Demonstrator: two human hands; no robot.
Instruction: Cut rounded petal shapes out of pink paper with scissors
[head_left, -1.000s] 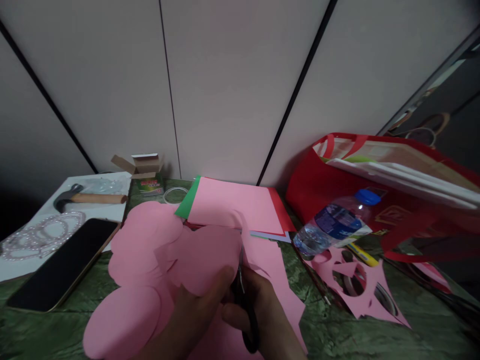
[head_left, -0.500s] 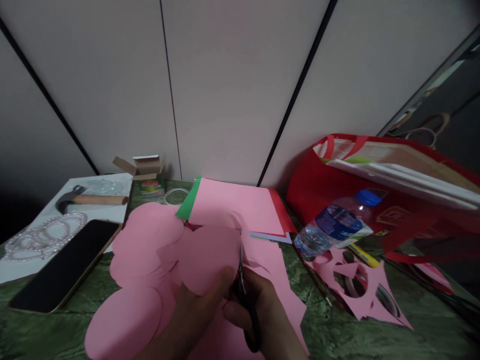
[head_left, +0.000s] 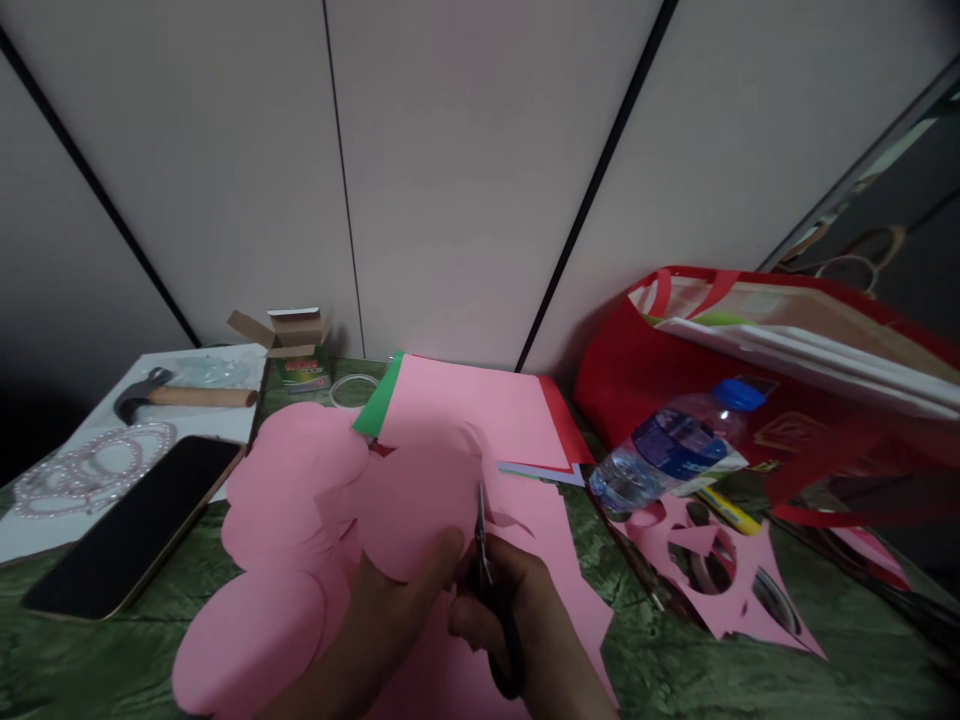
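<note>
The left hand (head_left: 401,600) pinches a round pink paper disc (head_left: 420,500); beside it the right hand (head_left: 532,600) grips black-handled metal scissors (head_left: 484,568), which could miscut if the disc twists.

Indoor craft corner: a table (head_left: 675,685) with a green, marble-patterned top stands against a pale panelled wall (head_left: 465,180) crossed by dark seams (head_left: 595,190). Pink paper cut-outs (head_left: 277,480), a stack of coloured sheets (head_left: 472,405), scissors (head_left: 511,635) and strings of pearly beads (head_left: 97,470) mark it as a spot for handicrafts. A claw hammer (head_left: 202,397) with a wooden handle adds a workshop touch, while a phone (head_left: 139,525), a plastic bottle (head_left: 667,445) and a red bag (head_left: 622,370) are everyday belongings. Whether the room belongs to a home, an office or a workshop cannot be told.
</note>
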